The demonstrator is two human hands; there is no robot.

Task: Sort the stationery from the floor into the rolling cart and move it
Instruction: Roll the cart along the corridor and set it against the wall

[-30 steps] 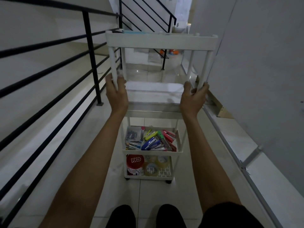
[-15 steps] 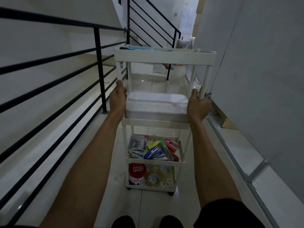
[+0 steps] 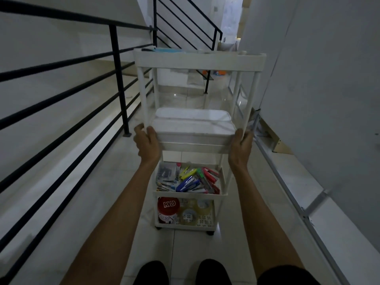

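Cart (image 3: 200,62) posts are held in closed grips by left hand (image 3: 147,141) and right hand (image 3: 240,146).

Head-height view — forward, downward, close

Both arms stretched forward, left hand (image 3: 146,142) and right hand (image 3: 240,145) each curled closed, thumbs inward

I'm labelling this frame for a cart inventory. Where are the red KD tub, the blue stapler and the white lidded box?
Red KD tub (image 3: 168,205): head view, on its red lid.
Blue stapler (image 3: 188,185): head view, mid-body.
White lidded box (image 3: 193,118): head view, on the lid's top.
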